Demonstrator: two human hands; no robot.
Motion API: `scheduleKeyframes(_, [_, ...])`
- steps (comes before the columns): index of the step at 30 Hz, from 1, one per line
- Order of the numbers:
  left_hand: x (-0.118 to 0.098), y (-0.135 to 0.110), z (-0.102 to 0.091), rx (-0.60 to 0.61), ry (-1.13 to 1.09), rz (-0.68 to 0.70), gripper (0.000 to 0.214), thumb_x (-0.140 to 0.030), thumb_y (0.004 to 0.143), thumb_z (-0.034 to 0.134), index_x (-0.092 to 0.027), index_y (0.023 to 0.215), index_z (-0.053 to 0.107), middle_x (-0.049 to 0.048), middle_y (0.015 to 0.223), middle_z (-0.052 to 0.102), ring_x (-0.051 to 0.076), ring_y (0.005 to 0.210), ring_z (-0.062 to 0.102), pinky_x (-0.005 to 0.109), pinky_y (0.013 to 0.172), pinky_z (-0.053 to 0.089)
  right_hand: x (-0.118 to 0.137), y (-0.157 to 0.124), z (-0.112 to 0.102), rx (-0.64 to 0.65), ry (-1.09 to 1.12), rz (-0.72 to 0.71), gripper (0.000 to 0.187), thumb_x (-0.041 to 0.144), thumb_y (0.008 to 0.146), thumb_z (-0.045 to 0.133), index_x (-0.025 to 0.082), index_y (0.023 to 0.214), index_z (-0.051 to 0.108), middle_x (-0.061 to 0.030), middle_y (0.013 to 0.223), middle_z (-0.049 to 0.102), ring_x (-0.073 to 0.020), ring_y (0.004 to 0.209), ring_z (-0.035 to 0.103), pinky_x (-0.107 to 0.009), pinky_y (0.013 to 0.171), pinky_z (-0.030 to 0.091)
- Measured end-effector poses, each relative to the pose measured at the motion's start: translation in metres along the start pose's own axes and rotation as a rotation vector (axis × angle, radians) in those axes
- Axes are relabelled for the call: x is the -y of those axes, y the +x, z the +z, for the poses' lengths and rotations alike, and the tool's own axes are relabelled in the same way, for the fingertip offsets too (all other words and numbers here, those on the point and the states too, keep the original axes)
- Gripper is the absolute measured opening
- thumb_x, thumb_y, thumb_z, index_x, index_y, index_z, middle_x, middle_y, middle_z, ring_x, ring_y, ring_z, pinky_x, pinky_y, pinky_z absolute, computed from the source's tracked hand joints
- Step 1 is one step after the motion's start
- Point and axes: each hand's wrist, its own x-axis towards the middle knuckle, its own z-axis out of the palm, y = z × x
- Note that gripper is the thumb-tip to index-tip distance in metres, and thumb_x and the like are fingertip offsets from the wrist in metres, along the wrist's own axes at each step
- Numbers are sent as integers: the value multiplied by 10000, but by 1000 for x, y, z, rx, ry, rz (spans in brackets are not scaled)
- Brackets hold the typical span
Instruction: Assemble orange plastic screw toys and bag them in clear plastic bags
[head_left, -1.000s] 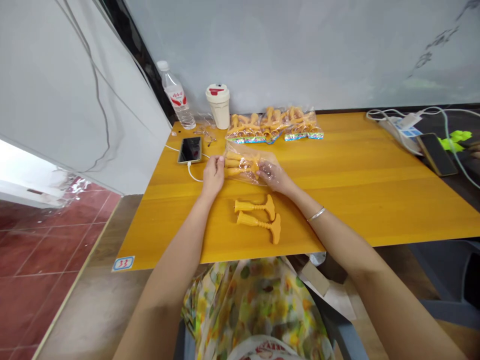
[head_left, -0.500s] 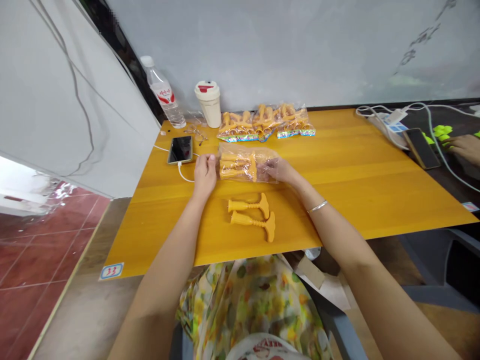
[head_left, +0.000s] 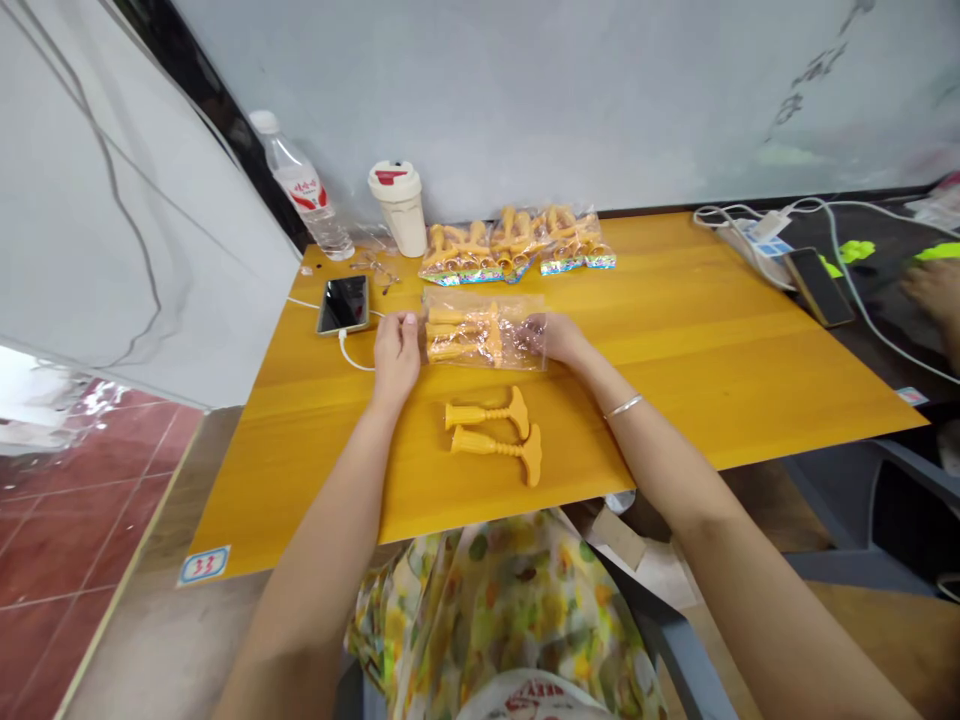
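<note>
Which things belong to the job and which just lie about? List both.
In use: left hand, right hand, clear bag, loose orange pieces, packed bags.
Lying about: phone, bottle, cup, power strip.

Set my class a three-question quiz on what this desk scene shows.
1. Multiple choice: the left hand and right hand both hold which thing? A. cup B. bag C. bottle
2. True or false: two orange pieces lie loose on the table, nearer the person than the bag.
3. Fill in: the white cable plugs into the ____.
Key: 1 B; 2 true; 3 phone.
</note>
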Motion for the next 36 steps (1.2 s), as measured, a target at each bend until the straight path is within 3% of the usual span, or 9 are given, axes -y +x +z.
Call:
scheduleKeyframes(12, [0, -1, 0, -7, 20, -29, 484, -623, 976, 390, -193, 955, 612, 74, 978, 653, 215, 978, 603, 359, 945, 464, 6, -5, -3, 25, -96, 26, 385, 495, 1015, 465, 246, 1152, 725, -66, 1144, 765, -210, 988, 697, -250, 698, 418])
scheduleKeyframes(36, [-4, 0, -2, 9, -8, -48, 379, -540, 994, 403, -212, 944, 586, 66, 955, 624, 206, 954, 582, 335, 916, 442, 9, -9, -1, 22, -98, 50, 421, 503, 1013, 430, 253, 1195, 715, -73, 1160, 767, -238, 1046, 704, -266, 742, 453])
